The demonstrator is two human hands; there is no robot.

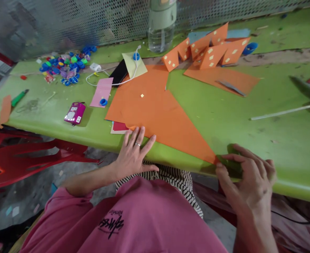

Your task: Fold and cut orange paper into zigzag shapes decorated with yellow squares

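Note:
A large sheet of orange paper point(157, 105) lies on the green table in front of me, tapering to a point at the right. My left hand point(133, 153), with a ring on one finger, rests flat with fingers spread on the paper's near edge. At the pointed corner, my right hand point(246, 175) has thumb and forefinger closed on the tip. One small pale square point(142, 95) sits on the sheet. Red and white paper pieces point(120, 128) stick out from under its near left edge.
Folded orange paper shapes with pale squares point(213, 52) stand at the back, beside a water bottle point(160, 35). Scissors point(231, 88) lie on another orange piece. Blue caps point(73, 66) are heaped at left, near a purple gadget point(75, 113). A red chair point(38, 158) stands left.

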